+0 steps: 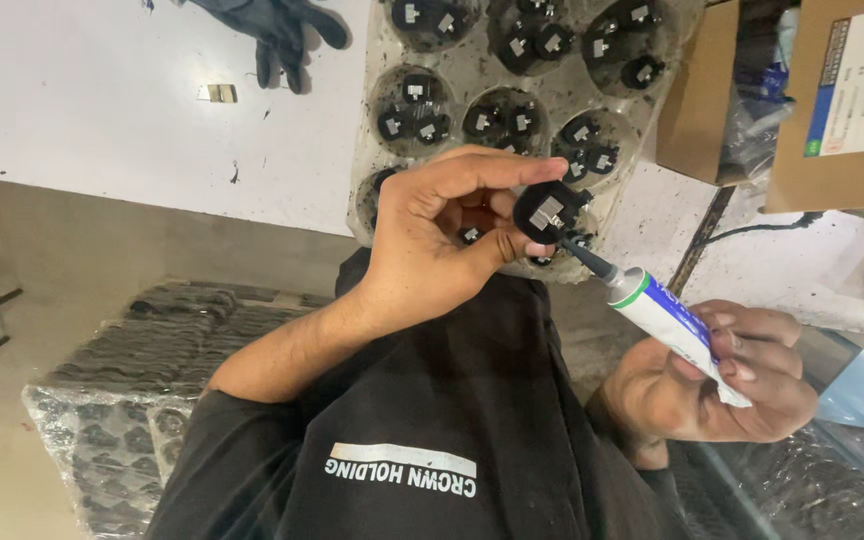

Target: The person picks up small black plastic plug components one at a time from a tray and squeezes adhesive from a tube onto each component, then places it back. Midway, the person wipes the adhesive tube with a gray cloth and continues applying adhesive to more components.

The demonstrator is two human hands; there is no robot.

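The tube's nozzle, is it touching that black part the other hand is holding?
Touching: the head view shows the tube nozzle tip meeting the black part with no gap.

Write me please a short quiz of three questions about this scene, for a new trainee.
1. True or false: the left hand pinches a small black round plastic part with a metal tab.
2. What does the right hand hold? A) a screwdriver B) a white squeeze tube with a blue label and black nozzle C) a paintbrush
3. Fill in: the dark glove lies on a ____ table top.

Key: 1 true; 2 B; 3 white.
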